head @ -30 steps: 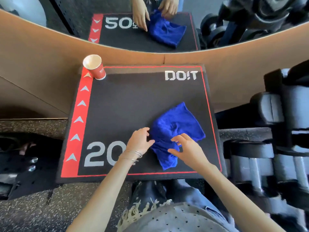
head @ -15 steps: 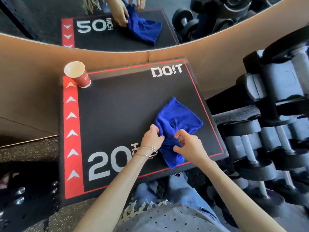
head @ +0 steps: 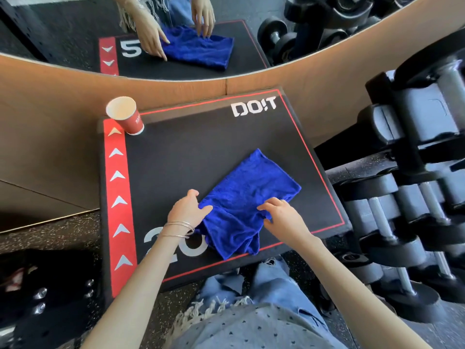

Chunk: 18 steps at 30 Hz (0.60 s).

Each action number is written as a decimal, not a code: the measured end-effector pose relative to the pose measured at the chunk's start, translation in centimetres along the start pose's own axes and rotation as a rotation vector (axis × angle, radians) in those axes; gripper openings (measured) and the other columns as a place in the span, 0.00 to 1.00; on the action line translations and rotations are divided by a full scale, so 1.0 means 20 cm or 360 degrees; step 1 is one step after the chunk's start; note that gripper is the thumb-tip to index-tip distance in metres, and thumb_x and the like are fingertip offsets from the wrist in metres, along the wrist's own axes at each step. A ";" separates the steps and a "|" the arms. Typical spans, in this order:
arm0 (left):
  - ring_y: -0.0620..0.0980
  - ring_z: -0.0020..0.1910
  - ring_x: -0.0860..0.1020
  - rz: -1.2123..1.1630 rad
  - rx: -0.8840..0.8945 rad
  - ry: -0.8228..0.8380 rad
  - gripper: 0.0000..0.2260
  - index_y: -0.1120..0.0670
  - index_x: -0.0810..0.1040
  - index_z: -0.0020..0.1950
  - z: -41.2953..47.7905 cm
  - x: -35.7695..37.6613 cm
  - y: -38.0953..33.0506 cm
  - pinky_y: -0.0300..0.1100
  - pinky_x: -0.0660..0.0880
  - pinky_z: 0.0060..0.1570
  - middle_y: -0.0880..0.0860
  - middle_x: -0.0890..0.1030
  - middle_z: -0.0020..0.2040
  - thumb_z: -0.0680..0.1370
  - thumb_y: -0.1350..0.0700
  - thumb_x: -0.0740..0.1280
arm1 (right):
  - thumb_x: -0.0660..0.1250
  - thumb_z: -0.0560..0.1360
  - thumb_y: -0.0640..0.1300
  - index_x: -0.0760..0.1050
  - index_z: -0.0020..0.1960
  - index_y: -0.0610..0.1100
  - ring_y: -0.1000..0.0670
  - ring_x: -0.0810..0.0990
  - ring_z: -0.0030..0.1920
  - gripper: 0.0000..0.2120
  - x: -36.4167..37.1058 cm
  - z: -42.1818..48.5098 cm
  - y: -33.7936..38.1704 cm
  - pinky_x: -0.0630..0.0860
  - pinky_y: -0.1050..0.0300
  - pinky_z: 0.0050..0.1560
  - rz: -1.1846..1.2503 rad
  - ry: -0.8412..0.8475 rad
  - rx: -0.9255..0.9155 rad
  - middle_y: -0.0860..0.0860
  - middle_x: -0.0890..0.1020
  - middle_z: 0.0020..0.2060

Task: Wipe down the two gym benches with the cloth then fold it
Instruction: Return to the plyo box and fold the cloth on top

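On the black bench (head: 201,152), the paper cup (head: 125,115) stands on the back-left corner at the head of the red arrow strip, where it stood half a second ago. A broad stretch of the bench's bare top lies between the cup and the hands. The left hand (head: 187,210), bracelets (head: 178,229) at its wrist, sits above the bench's white "20" and grips the left edge of the blue cloth (head: 247,202), thumb on top. The cloth was bunched into a narrow clump before. It now lies spread wider and flatter on the front-right part of the bench. Its far corner points toward the "DO!T" lettering and its near corners reach the red border line by the bench's front edge. The right hand (head: 283,217) has moved farther from the left and pinches a fold at the cloth's right side, fingers curled. The cloth's right corner stops short of the bench's right border line. The dumbbell rack (head: 415,197) stands near the bench's right edge.
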State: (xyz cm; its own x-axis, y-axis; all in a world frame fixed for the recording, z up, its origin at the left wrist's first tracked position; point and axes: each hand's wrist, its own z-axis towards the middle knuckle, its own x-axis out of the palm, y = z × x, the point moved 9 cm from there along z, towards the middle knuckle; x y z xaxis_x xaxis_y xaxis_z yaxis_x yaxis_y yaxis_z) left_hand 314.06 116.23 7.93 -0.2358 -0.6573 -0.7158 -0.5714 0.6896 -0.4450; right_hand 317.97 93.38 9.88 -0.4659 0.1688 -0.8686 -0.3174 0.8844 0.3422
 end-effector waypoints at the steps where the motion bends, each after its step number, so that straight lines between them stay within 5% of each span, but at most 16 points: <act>1: 0.57 0.58 0.76 0.0022 -0.0012 0.0032 0.29 0.56 0.63 0.70 -0.01 0.01 0.03 0.47 0.72 0.54 0.56 0.78 0.59 0.75 0.45 0.67 | 0.62 0.76 0.41 0.72 0.65 0.49 0.48 0.72 0.58 0.18 0.01 0.00 0.00 0.71 0.56 0.53 -0.0057 0.0006 -0.0013 0.52 0.74 0.61; 5: 0.56 0.57 0.76 0.0014 0.0048 0.0080 0.31 0.55 0.64 0.69 -0.07 0.07 0.05 0.42 0.69 0.47 0.54 0.78 0.58 0.71 0.44 0.70 | 0.64 0.74 0.40 0.70 0.66 0.51 0.49 0.70 0.61 0.21 0.00 -0.01 0.00 0.68 0.56 0.54 -0.0234 -0.0144 -0.0043 0.54 0.72 0.62; 11: 0.51 0.45 0.78 -0.0814 -0.0046 0.0037 0.15 0.51 0.72 0.52 -0.09 0.02 0.09 0.40 0.74 0.42 0.50 0.78 0.46 0.69 0.56 0.72 | 0.65 0.73 0.43 0.71 0.63 0.55 0.51 0.72 0.60 0.20 -0.02 0.00 0.01 0.66 0.57 0.53 -0.0397 -0.0218 -0.0060 0.57 0.75 0.59; 15: 0.58 0.54 0.77 -0.0117 -0.0057 0.0042 0.24 0.54 0.69 0.62 -0.09 -0.03 0.16 0.50 0.74 0.55 0.55 0.78 0.54 0.70 0.52 0.73 | 0.65 0.74 0.45 0.73 0.61 0.54 0.50 0.73 0.58 0.17 -0.01 0.02 0.05 0.64 0.56 0.54 -0.0434 -0.0207 -0.0105 0.56 0.77 0.56; 18: 0.56 0.58 0.76 -0.0235 -0.0045 0.0167 0.28 0.55 0.68 0.66 -0.10 0.00 0.16 0.49 0.73 0.60 0.55 0.77 0.60 0.70 0.52 0.74 | 0.65 0.73 0.41 0.73 0.61 0.52 0.49 0.74 0.55 0.18 0.00 0.01 0.07 0.66 0.56 0.53 -0.0425 -0.0238 -0.0114 0.53 0.76 0.55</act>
State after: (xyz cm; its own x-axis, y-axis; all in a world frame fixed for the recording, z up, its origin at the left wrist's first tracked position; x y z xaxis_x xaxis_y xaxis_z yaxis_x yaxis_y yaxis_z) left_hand 310.66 117.89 7.47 -0.2276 -0.7799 -0.5831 -0.6275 0.5754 -0.5246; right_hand 317.76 94.69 10.33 -0.2335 0.0016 -0.9723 -0.4719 0.8741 0.1148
